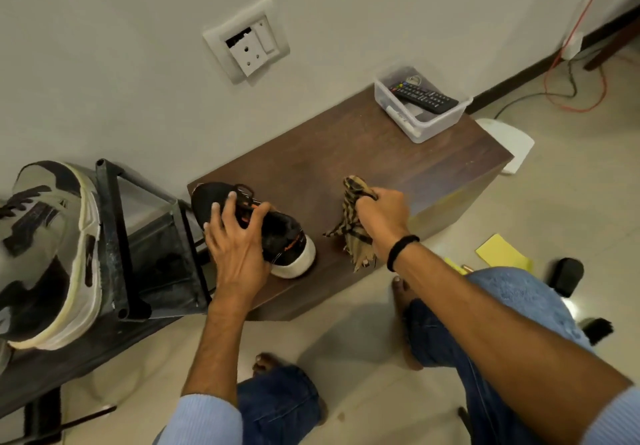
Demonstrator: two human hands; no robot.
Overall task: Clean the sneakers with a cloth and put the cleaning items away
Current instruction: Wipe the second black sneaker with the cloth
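Observation:
A black sneaker [287, 236] with orange accents and a white heel lies on the left end of a low brown wooden table [346, 153]. My left hand [235, 233] grips it from above, fingers curled over the laces. To its right my right hand [381, 216] holds a crumpled tan-and-black striped cloth [349, 222], which hangs down onto the tabletop. A second sneaker [52, 247], grey, black and white, rests on a dark rack at the far left.
A clear plastic box [426, 129] holding a remote control stands at the table's far right end. A black metal rack [145, 236] stands against the table's left side. Wall with a socket behind. Yellow paper [502, 254], cables and my bare feet on the tiled floor.

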